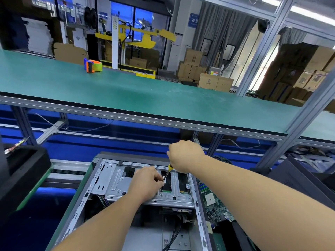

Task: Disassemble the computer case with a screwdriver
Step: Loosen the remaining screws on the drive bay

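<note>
An open grey computer case [85,200] lies on the workbench in front of me. A silver drive bracket [116,185] spans its far end. My right hand [184,154] is closed around the handle of a yellow-and-black screwdriver [167,173], whose shaft slants down to the bracket. My left hand [146,183] rests on the bracket with its fingertips pinching the screwdriver's tip. The screw itself is hidden under the fingers. A green motherboard [215,205] shows at the case's right side.
A green-topped shelf [145,95] runs across above the case on an aluminium frame [261,58]. A tape dispenser [92,66] sits on it at the left. A black bin [20,171] stands left of the case, and a dark panel [301,180] leans at the right.
</note>
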